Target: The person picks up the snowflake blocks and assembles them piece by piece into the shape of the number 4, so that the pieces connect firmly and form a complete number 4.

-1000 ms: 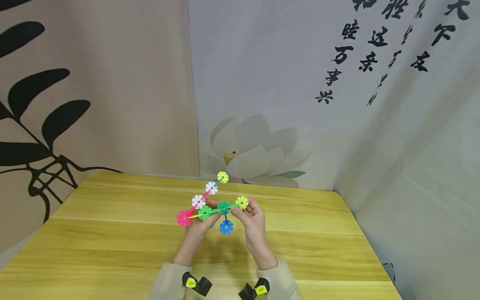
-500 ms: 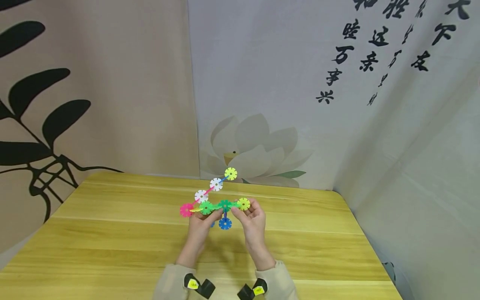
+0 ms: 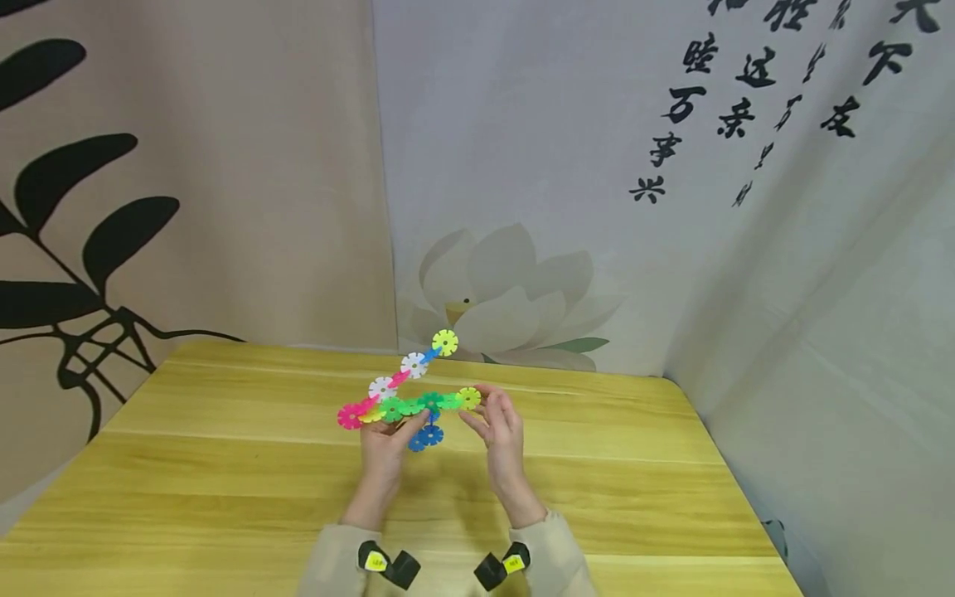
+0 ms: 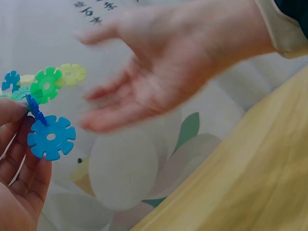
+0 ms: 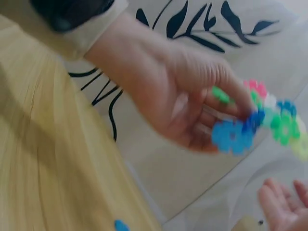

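Note:
My left hand pinches a model of interlocking notched plastic discs, held up over the table. Its green row ends at the right in a yellow disc. From a pink disc at the left, a slanting chain of pink, white and blue pieces rises to another yellow disc. Blue discs hang below the row. My right hand is beside the model's right end, fingers spread. In the left wrist view a gap shows between that hand and the light-blue disc.
A wooden table spreads beneath both hands. Behind it hangs a cloth backdrop printed with leaves, a lotus and black characters. In the right wrist view a small blue piece shows at the bottom edge.
My right hand has let go of the model, and its fingers have spread. My left hand has shifted the model slightly left and turned it, bringing more of the blue discs into view.

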`<action>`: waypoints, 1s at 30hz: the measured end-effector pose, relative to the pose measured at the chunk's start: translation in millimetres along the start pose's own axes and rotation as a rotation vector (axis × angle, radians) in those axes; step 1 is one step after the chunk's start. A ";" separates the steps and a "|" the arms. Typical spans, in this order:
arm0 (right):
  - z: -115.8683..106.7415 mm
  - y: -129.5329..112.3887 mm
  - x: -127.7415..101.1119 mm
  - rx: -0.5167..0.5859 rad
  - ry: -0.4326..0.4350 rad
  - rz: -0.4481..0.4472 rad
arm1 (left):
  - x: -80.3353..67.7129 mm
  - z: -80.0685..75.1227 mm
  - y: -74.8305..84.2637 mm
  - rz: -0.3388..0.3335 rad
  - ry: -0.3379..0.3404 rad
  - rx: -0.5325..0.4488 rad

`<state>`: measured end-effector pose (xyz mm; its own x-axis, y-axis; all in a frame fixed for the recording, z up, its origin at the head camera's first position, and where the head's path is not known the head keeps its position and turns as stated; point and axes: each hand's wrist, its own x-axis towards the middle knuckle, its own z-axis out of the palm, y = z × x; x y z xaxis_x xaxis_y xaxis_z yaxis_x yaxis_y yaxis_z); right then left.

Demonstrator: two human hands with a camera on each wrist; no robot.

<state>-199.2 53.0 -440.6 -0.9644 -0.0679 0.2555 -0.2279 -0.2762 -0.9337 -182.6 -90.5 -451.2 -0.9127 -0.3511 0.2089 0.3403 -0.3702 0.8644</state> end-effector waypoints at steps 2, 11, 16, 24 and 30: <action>-2.0 10.2 4.7 -0.074 -0.001 0.083 | 3.3 -3.8 1.1 0.029 0.014 -0.003; 5.0 69.7 25.8 -0.566 -0.097 0.238 | 9.3 -14.5 5.2 0.056 0.018 -0.004; 13.0 85.5 39.4 -0.779 -0.141 0.046 | 8.3 -16.1 8.9 0.065 -0.002 0.043; 18.5 102.7 53.2 -0.971 -0.116 -0.044 | 10.8 -20.0 10.7 0.060 0.008 0.090; 23.5 97.1 56.8 -1.069 -0.140 0.018 | 11.7 -20.3 11.2 0.109 -0.007 0.073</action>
<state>-272.9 -0.2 -510.8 -0.9603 -0.1915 0.2028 -0.2784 0.7021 -0.6554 -184.8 -116.3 -448.4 -0.8727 -0.3799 0.3068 0.4209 -0.2666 0.8671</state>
